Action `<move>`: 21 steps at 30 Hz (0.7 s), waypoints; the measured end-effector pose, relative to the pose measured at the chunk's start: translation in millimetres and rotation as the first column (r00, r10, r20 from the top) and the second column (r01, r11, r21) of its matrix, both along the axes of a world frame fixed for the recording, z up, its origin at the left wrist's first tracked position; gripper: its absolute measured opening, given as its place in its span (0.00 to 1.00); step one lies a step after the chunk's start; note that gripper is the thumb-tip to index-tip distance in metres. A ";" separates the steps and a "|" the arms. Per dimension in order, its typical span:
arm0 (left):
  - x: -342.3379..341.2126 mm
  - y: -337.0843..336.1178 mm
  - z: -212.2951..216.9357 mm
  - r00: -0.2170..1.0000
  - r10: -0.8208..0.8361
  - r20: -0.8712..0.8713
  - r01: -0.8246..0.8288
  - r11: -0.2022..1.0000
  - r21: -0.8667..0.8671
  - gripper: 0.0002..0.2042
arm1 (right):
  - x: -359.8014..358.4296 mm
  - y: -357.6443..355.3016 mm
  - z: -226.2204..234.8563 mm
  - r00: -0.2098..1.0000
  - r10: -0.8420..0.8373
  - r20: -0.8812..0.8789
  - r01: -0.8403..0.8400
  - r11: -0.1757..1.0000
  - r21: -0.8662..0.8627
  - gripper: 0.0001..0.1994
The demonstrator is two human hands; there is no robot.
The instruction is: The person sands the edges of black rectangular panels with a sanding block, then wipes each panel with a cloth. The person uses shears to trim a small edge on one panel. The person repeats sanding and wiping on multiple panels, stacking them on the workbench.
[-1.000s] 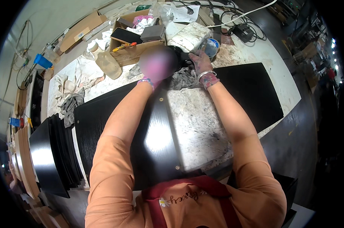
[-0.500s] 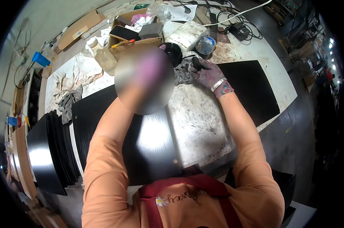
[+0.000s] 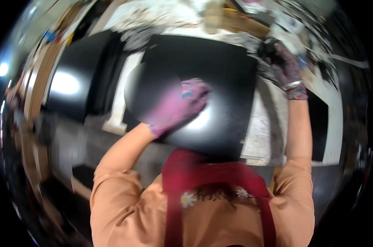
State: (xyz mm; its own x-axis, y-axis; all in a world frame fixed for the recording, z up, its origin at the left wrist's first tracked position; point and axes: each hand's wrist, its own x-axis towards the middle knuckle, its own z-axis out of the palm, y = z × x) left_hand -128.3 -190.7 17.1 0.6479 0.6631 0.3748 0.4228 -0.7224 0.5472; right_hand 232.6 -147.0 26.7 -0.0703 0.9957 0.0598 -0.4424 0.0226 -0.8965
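Observation:
A glossy black panel lies flat on the table in front of me. Over its left-middle part is my left hand, in a pink-purple glove, partly blurred. Its fingers are curled together, and a small pale bit shows at the fingertips, too unclear to name. Past the panel's right edge, my right hand wears a stained, patterned glove with a silvery band at the wrist. Those fingers are bent round or against something black, whose kind is smeared by motion. A crumpled grey rag lies just left of the right hand.
A stack of black panels stands at the left, with another grey rag behind it. Another black panel lies beyond my right forearm. At the back are a cloudy plastic bottle, a cardboard box and cables.
The view has swung left, so the panel and stack appear farther right. My left hand has come back from the containers at the rear to over the panel. My right hand stays near the rag.

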 end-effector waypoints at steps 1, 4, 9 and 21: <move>-4.8 -7.7 -8.4 0.999 0.015 -0.036 -0.013 0.999 0.048 0.10 | -33.3 10.2 8.3 0.998 0.028 0.049 -0.028 1.000 -0.002 0.18; -16.6 -23.5 -26.9 0.991 0.071 -0.114 -0.065 0.996 0.058 0.15 | -154.7 28.0 44.6 0.840 0.116 0.531 -0.163 0.986 0.041 0.17; -39.6 -33.5 -38.0 0.972 0.101 -0.214 -0.080 0.991 0.105 0.20 | -336.0 44.9 29.6 0.560 0.396 0.727 -0.643 0.762 0.081 0.15; -65.0 -29.1 -58.8 0.986 0.068 -0.153 -0.083 0.992 -0.098 0.22 | -439.7 45.9 -4.1 0.124 0.331 0.935 -0.957 0.289 0.025 0.21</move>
